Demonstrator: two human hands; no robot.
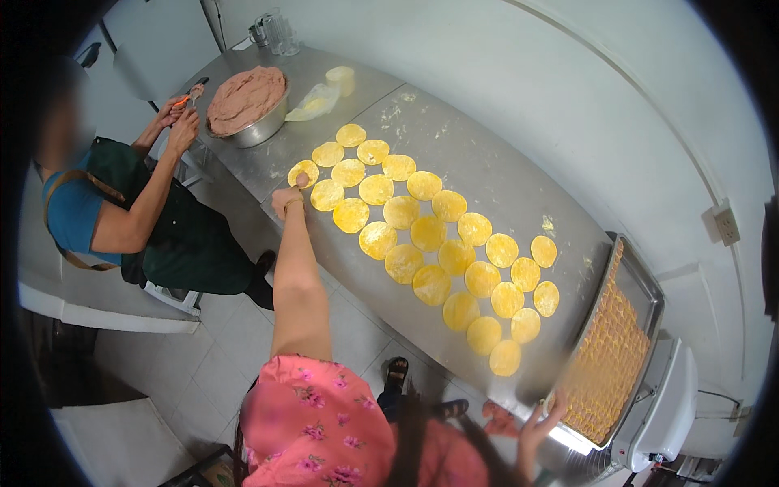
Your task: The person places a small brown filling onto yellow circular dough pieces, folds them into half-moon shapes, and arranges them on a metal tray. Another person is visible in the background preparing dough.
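My left hand (286,200) reaches over the table's near edge at the far left of the dough discs, its fingers closed. Right at its fingertips, a small round lump of pink-brown filling (303,179) is over a yellow dough disc (303,169); whether the fingers grip a utensil or the lump cannot be made out. Several more floured yellow discs (401,212) lie in slanting rows across the steel table (519,203). My right hand (540,424), slightly blurred, is at lower right with fingers spread, beside the near edge of a metal tray (649,292) holding rows of small yellow-brown pieces.
A co-worker in a dark green apron (182,219) stands at left, working filling with both hands (180,122). A metal bowl (264,128) heaped with pink ground filling is at the far left. Pink filling (498,417) shows near my right hand; a white machine (661,406) stands beyond the tray.
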